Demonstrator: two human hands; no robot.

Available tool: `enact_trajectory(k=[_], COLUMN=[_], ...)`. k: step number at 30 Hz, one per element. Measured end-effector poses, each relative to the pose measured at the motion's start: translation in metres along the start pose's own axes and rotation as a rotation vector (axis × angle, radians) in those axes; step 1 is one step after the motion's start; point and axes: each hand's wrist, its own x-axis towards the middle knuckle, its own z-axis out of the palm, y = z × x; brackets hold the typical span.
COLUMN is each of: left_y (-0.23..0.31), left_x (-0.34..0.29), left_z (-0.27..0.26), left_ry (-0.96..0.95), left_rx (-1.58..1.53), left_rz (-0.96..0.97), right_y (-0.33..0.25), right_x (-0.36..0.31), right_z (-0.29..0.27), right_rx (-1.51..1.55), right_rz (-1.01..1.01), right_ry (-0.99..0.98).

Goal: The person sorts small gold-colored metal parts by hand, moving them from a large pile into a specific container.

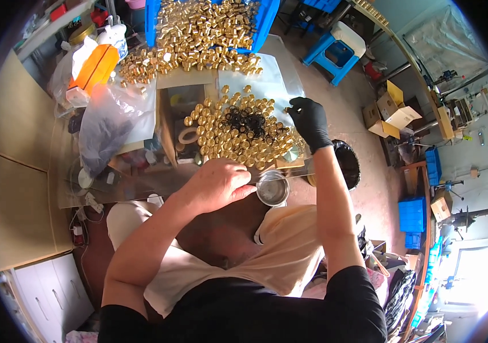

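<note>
A spread of small brass caps (215, 134) lies on the glass-topped table (112, 191) in front of me. A heap of thin black rubber rings (248, 121) rests on top of these caps. My right hand (311, 121), in a black glove, is at the right side of the spread, its thumb and fingers pinched on a small brass cap (287, 110). My bare left hand (221, 182) is at the table's front edge, just nearer to me than the caps. Its fingers are curled, and whatever they may hold is hidden.
A blue crate (151, 23) spills more brass caps onto the table's far side. At the left lie a clear plastic bag (106, 128) and an orange box (96, 66). A metal bowl (272, 190) sits below the front edge. Right of the table stands a black-lined bin (348, 166).
</note>
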Motion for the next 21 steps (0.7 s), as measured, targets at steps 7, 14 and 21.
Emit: enact_trajectory(k=[7, 14, 21], left_y=[0.001, 0.004, 0.000], left_x=[0.000, 0.002, 0.000], left_z=[0.001, 0.000, 0.002], left_ry=[0.006, -0.006, 0.004], left_rx=[-0.012, -0.016, -0.012], left_rz=[0.023, 0.012, 0.017], right_y=[-0.022, -0.004, -0.006], right_x=[-0.010, -0.007, -0.005], right_z=[-0.015, -0.003, -0.003], right_rx=[0.255, 0.160, 0.240], right_rz=[0.104, 0.103, 0.107], right_ry=[-0.368, -0.266, -0.164])
